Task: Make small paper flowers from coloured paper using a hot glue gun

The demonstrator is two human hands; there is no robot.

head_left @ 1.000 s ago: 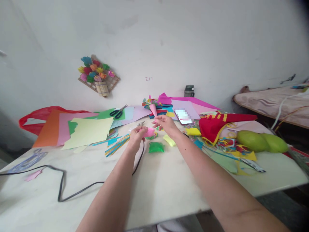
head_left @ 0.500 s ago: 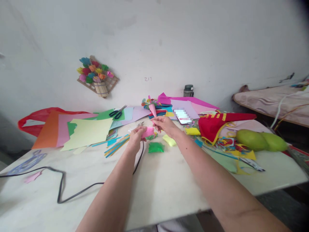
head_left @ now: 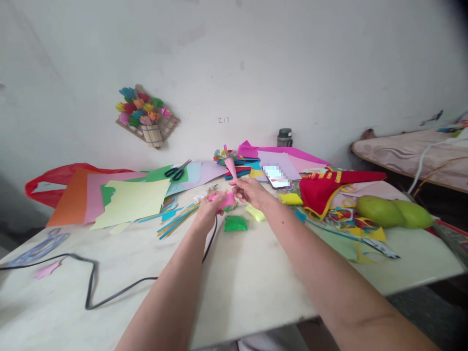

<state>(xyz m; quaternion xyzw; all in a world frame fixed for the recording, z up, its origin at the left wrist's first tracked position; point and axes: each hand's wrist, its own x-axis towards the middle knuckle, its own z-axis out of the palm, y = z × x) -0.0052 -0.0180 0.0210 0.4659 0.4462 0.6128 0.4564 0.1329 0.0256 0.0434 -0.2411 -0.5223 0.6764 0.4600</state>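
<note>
My left hand (head_left: 212,204) is closed on a soft pink packet (head_left: 228,199), which looks like modelling clay in a wrapper. Just to its right, my right hand (head_left: 249,191) pinches a small pink piece (head_left: 233,183), apparently clay, at its fingertips. The two hands nearly meet, so part of the packet is covered by fingers. A shiny green packet (head_left: 236,224) lies on the table below them, and a pale yellow packet (head_left: 255,212) rests under my right wrist. Behind the hands, a pink paper cone (head_left: 230,168) holds colourful paper flowers (head_left: 224,155).
Coloured paper sheets (head_left: 135,202) and scissors (head_left: 177,171) lie at left, with paper strips (head_left: 179,222) in front. A black cable (head_left: 91,282) crosses the table (head_left: 120,321). At right are a phone (head_left: 277,176), a red cloth (head_left: 318,195) and green fruits (head_left: 380,210).
My left hand has turned slightly and brought the pink packet a little to the right, closer to my right hand. The right hand has barely moved.
</note>
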